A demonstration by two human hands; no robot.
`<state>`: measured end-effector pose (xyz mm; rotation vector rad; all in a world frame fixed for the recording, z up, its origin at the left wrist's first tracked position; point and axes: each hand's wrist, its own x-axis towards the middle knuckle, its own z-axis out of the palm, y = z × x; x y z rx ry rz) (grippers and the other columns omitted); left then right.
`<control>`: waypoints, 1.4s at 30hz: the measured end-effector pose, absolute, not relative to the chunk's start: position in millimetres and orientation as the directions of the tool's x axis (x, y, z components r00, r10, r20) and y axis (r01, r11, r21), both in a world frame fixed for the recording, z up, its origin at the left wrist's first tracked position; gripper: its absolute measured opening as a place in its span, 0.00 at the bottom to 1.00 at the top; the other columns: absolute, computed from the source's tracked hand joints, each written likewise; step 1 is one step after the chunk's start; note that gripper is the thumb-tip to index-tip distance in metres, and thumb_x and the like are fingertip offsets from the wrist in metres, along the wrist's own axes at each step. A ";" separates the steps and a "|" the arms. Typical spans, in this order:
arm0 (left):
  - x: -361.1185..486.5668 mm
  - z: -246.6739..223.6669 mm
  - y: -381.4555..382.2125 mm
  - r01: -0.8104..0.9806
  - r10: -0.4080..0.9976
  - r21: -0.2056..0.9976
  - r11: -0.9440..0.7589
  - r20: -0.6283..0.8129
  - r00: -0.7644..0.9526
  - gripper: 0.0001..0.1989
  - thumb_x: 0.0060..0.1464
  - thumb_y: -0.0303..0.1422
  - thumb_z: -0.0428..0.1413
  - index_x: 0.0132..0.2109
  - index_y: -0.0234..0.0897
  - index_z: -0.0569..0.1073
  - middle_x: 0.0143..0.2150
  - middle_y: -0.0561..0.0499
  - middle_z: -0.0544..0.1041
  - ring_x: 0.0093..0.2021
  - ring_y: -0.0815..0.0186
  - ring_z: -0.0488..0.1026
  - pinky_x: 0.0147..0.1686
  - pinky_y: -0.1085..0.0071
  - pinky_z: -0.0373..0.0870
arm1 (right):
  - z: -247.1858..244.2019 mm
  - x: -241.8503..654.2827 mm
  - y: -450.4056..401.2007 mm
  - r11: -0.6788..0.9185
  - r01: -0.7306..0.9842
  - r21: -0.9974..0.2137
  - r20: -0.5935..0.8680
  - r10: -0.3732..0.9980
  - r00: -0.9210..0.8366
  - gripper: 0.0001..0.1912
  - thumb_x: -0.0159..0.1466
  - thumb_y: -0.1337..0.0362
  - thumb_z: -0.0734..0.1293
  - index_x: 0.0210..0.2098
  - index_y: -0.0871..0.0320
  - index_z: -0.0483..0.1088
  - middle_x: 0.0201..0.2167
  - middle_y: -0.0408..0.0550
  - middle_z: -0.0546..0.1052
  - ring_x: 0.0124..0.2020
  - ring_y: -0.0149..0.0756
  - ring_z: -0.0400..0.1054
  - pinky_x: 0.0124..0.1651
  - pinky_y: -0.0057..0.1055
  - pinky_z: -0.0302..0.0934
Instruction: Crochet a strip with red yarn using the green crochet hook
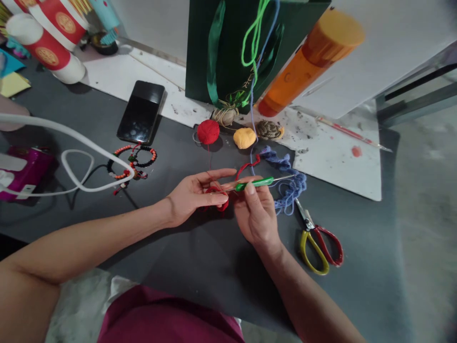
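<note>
My left hand [200,193] pinches a small piece of red crochet work [222,205] between thumb and fingers. A thin strand runs from it up to a red yarn ball [208,132]. In my right hand [257,209] lies a crochet hook [259,183] with a green handle, gripped between thumb and fingers. Its tip points left at the red work; whether a loop sits on it, I cannot tell. A short red crocheted cord [247,165] lies just behind my hands. To the right of them is a curled blue crocheted strip [294,188].
Scissors [309,224] with one yellow and one red handle lie right of my right hand. Behind stand a yellow yarn ball [244,138], a dark green bag [198,57] and an orange bottle [296,71]. A phone [141,112], beaded bracelets [148,164] and a white cable [67,131] are left.
</note>
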<state>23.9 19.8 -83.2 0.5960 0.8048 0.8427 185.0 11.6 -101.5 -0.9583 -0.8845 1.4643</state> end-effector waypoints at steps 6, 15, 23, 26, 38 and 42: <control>24.9 -79.7 16.2 -0.294 0.901 0.858 0.420 -0.358 0.244 0.28 0.44 0.29 0.71 0.56 0.38 0.81 0.31 0.57 0.76 0.31 0.73 0.71 0.35 0.74 0.70 | -103.7 177.6 5.0 -0.109 -0.355 -0.928 -0.130 0.991 0.034 0.15 0.63 0.46 0.74 0.39 0.49 0.72 0.32 0.41 0.81 0.34 0.37 0.77 0.40 0.38 0.74; 28.3 -82.3 10.7 -0.191 0.921 0.911 0.366 -0.324 0.219 0.29 0.50 0.31 0.67 0.60 0.37 0.77 0.35 0.52 0.81 0.31 0.69 0.74 0.37 0.69 0.75 | -99.4 168.4 -1.6 -0.159 -0.378 -0.912 -0.205 0.975 0.086 0.17 0.64 0.46 0.73 0.40 0.50 0.70 0.32 0.38 0.78 0.23 0.27 0.65 0.19 0.23 0.57; 25.4 -80.8 12.1 -0.188 0.940 0.936 0.297 -0.251 0.232 0.23 0.54 0.32 0.65 0.58 0.37 0.79 0.45 0.47 0.82 0.37 0.67 0.75 0.41 0.69 0.74 | -101.9 183.0 5.4 -0.130 -0.276 -0.952 -0.165 0.980 0.108 0.15 0.66 0.47 0.71 0.40 0.49 0.69 0.31 0.40 0.80 0.21 0.28 0.67 0.17 0.24 0.56; 24.8 -80.9 13.6 -0.204 0.938 0.930 0.306 -0.258 0.231 0.23 0.54 0.30 0.64 0.58 0.39 0.79 0.37 0.52 0.79 0.32 0.69 0.71 0.39 0.70 0.73 | -101.3 187.9 8.9 -0.098 -0.234 -0.967 -0.124 0.987 0.103 0.15 0.66 0.46 0.70 0.40 0.49 0.70 0.29 0.40 0.80 0.20 0.28 0.66 0.18 0.24 0.56; 23.2 -77.0 15.3 -0.295 0.939 0.901 0.318 -0.257 0.229 0.21 0.52 0.28 0.65 0.54 0.39 0.81 0.34 0.53 0.75 0.31 0.71 0.69 0.36 0.71 0.71 | -95.9 197.9 18.6 -0.058 -0.236 -0.970 -0.066 0.997 0.028 0.16 0.67 0.44 0.69 0.38 0.48 0.67 0.25 0.36 0.80 0.14 0.25 0.58 0.13 0.23 0.48; 23.0 -77.1 15.5 -0.309 0.938 0.895 0.322 -0.257 0.233 0.20 0.52 0.28 0.65 0.54 0.39 0.82 0.34 0.54 0.74 0.31 0.71 0.68 0.36 0.70 0.72 | -94.3 198.7 19.1 -0.062 -0.226 -0.972 -0.069 0.997 0.025 0.18 0.66 0.43 0.69 0.38 0.49 0.66 0.25 0.36 0.80 0.14 0.24 0.58 0.13 0.21 0.49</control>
